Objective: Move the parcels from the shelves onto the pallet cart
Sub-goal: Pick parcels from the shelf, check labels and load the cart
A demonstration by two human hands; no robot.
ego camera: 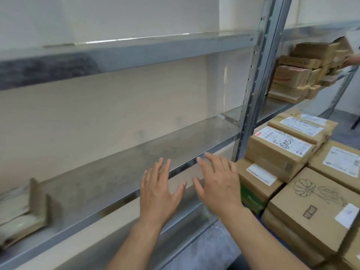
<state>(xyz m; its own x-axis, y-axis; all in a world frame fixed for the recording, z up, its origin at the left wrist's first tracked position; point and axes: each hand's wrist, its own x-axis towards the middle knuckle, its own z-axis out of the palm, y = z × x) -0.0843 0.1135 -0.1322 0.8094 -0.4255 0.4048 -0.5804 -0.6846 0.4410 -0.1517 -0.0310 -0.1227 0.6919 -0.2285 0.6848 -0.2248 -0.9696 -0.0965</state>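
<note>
Parcels: brown cardboard cartons, most carrying white printed shipping labels. Three groups in view.

1. Near stack (272, 162), lower right, just beside the rack's upright post (255, 78). At least six brown cartons can be counted, in layers; more may be hidden. The top carton (280, 147) has a large label with handwriting scrawled across it. The flower carton (311, 203), a layer lower and nearer the camera, bears a line drawing of a flower, a "POP MART" print and a small white label. One green-sided box (251, 199) sits low in the stack, under a brown carton. What the stack rests on is hidden.

2. Far stack (300, 71), on the next bay's shelf, right of the post. The cartons are piled several layers high but are too blurred to count. Another person's hand (352, 59) shows at the frame's right edge, against that pile; it is also blurred.

3. Left parcel (21, 213), at the far left end of the middle shelf (136, 158). It looks like flat brown wrapped packets with one piece standing upright behind, but it is blurred and the number is uncertain.

Shelf levels visible in the near bay: three, all grey metal. They are the upper shelf (136, 49), the middle shelf and the lower shelf (185, 230).

Hands: two, bare, backs toward the camera. The left hand (159, 191) and right hand (218, 184) are side by side and apart. Their fingers are straight and slightly spread, holding nothing, in front of the middle shelf's front edge. I cannot tell whether the fingertips touch that edge.
</note>
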